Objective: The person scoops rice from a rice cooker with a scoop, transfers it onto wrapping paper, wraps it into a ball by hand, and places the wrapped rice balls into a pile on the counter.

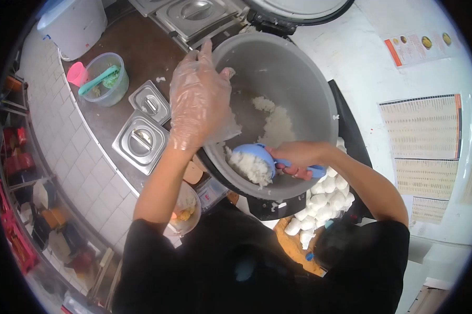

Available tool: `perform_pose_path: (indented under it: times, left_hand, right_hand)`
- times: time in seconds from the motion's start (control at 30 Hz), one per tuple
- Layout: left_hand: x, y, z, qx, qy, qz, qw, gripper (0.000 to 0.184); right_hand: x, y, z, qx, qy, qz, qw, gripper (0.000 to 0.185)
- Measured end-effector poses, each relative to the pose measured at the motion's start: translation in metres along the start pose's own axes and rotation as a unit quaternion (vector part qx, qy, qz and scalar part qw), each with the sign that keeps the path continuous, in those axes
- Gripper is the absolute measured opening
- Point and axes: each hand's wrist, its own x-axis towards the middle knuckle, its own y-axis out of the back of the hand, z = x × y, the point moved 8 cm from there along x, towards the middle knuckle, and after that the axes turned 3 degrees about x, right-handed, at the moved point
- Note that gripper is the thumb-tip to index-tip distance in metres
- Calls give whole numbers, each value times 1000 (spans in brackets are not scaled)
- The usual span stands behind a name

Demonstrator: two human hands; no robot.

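Note:
My left hand (201, 94), in a clear plastic glove, is over the left rim of a deep grey rice pot (312, 83). Its thumb and fingers are apart, and nothing shows between them. Whether it touches the rim I cannot tell. My right hand (301, 157) is bare and closed around the handle of a blue rice scoop (254, 149). The scoop is tilted at the near side of the pot, heaped with white cooked rice (250, 166). More rice (278, 125) lies on the pot's bottom and clings to its wall.
Lidded steel containers (140, 140) stand on the brown counter to the left. Beyond them is a clear tub (107, 78) with a teal utensil (98, 80) and a pink cup (77, 74). White rounded items (325, 201) are piled at the right. An open lid (299, 9) is behind the pot.

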Motion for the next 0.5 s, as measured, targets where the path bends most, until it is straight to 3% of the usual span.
perform_pose_path:
  times: [0.07,0.13,0.17,0.27,0.33,0.37,0.4,0.47,0.5]
  left_hand:
    - [-3,11,7,-3,-13,17,1000,49]
    - [-19,33,40,-85,-159,57,982,55]
    - [-24,44,65,-125,-192,12,973,53]
    - [-43,53,145,-163,-240,4,957,39]
    - [-39,34,148,-78,-156,-46,984,27]
    - [-33,34,152,-41,-166,-62,983,44]
    - [-31,33,158,-36,-175,-59,982,44]
    - [-26,22,137,-348,1,-33,937,31]
    - [-16,24,133,-367,-24,31,930,33]
  right_hand:
    - [-17,2,17,67,-12,-30,997,45]
    - [-32,-4,13,192,125,-112,967,38]
    - [-41,-3,8,205,193,-87,956,36]
    - [-52,-17,-1,297,261,-5,919,36]
    - [-54,-21,-1,344,303,12,889,38]
    - [-62,-28,-2,363,305,61,878,41]
    - [-68,-30,2,385,303,107,865,44]
    - [-63,-32,6,368,356,68,856,49]
    - [-63,-32,7,381,364,63,847,38]
